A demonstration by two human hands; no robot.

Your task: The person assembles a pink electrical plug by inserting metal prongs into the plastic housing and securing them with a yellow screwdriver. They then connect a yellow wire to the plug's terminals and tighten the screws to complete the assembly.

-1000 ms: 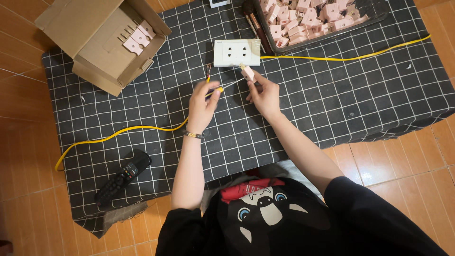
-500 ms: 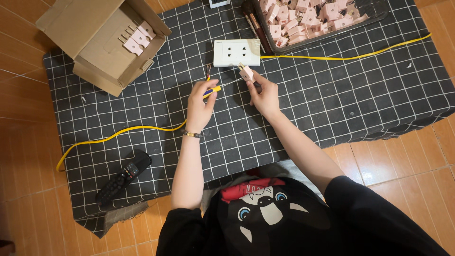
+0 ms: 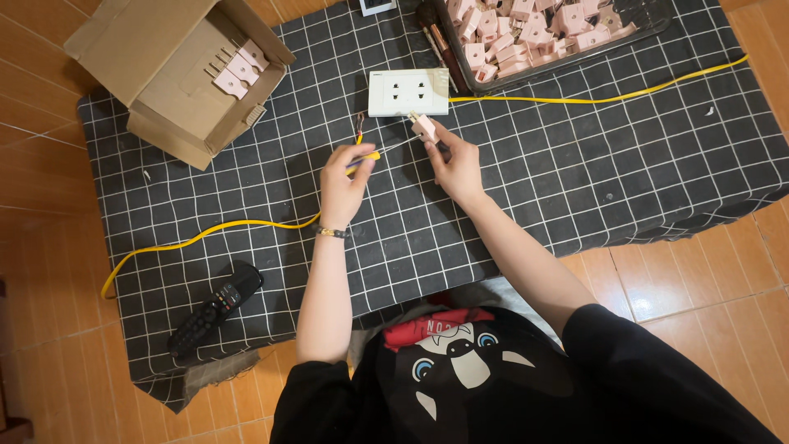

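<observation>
Left hand (image 3: pixel 345 177) pinches the yellow cable's (image 3: pixel 205 234) stripped end; right hand (image 3: pixel 456 160) pinches a small pink plastic plug (image 3: pixel 423 127), just below the white socket plate (image 3: pixel 408 92) near the grid-patterned black mat's (image 3: pixel 575 181) far edge.

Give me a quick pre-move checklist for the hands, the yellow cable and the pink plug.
1. Left hand grips the yellow cable near its stripped end: ok.
2. Right hand pinches the pink plug at the fingertips: ok.
3. Bare wire seated in the plug: cannot tell, too small to see.
4. Second stripped lead free and pointing away from the hands: ok.
5. White socket plate lies flat just beyond the plug, nothing plugged into it: ok.
6. Cable slack: it curves loosely across the checked cloth toward the floor, not taut: ok.
</observation>
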